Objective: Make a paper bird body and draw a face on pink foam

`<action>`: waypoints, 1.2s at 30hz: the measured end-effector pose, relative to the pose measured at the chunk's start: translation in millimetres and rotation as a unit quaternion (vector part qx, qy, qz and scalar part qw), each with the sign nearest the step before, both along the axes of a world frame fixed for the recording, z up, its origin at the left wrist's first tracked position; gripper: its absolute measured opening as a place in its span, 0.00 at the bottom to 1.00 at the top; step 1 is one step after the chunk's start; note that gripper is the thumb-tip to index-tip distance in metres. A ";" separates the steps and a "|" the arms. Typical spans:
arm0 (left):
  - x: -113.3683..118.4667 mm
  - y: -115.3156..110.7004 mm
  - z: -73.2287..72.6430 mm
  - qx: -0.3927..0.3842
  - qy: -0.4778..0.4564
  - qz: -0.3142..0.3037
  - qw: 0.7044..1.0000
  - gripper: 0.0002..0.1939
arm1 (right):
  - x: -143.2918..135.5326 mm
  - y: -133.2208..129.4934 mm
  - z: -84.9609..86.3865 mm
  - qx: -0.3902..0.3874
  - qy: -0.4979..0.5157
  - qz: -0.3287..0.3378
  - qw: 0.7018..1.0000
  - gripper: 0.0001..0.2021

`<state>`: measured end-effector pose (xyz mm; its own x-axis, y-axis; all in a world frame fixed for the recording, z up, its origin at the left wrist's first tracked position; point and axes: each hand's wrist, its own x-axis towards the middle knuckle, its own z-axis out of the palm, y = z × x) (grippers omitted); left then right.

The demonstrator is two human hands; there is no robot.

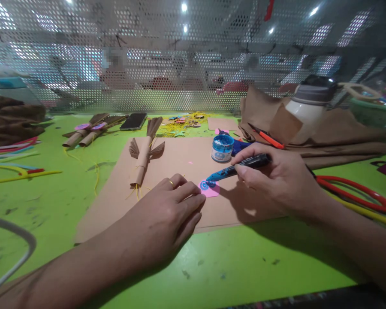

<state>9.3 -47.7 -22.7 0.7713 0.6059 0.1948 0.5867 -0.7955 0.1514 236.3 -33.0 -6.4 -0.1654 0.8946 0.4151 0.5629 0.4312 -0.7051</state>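
My right hand [270,176] grips a black marker pen [241,166] whose front end is smeared with blue paint. The tip touches a small pink paper piece [212,192] that bears a blue spiral and another blue mark. My left hand [176,206], fingers bent and close together, presses the left edge of that piece onto a brown paper sheet [176,159]. Behind the pen stands an uncapped jar of blue paint [222,148]. Left of it lies a rolled brown paper figure [144,156] with pleated wings and yellow strings.
Two similar paper figures [89,131] and a phone [134,121] lie back left. Yellow shreds and scraps [183,122] sit centre back. Right are an orange-handled cutter [270,139], folded brown paper [347,148], a white bottle [310,107] and red-handled scissors [360,186]. A perforated screen [180,73] stands behind.
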 end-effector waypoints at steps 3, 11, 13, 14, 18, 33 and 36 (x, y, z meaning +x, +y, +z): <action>0.1 0.1 -0.3 -0.009 0.004 0.004 1.000 0.14 | -0.1 0.5 -1.6 0.001 -0.012 -0.005 1.000 0.04; -0.1 -1.0 0.7 -0.006 0.003 0.002 1.000 0.14 | 1.0 0.4 -2.0 0.008 -0.046 -0.002 0.999 0.05; -0.9 -1.3 0.0 -0.008 0.005 0.002 1.000 0.14 | 1.1 -0.3 -1.5 0.013 -0.046 -0.002 0.999 0.06; -1.3 -1.4 -0.3 -0.009 0.006 0.002 1.000 0.14 | 1.0 -0.6 -1.1 0.015 -0.044 -0.002 0.999 0.06; -1.3 -1.0 -0.8 -0.007 0.002 0.001 1.000 0.14 | -0.2 -1.0 0.8 0.011 0.002 0.005 1.000 0.04; -1.3 -0.4 -1.3 -0.007 0.017 0.003 1.000 0.14 | -4.2 2.0 -6.5 0.035 -0.020 0.002 0.999 0.03; -1.2 -0.4 -1.7 -0.011 0.018 0.003 1.000 0.14 | -4.3 1.6 -6.7 0.043 -0.037 0.006 0.998 0.04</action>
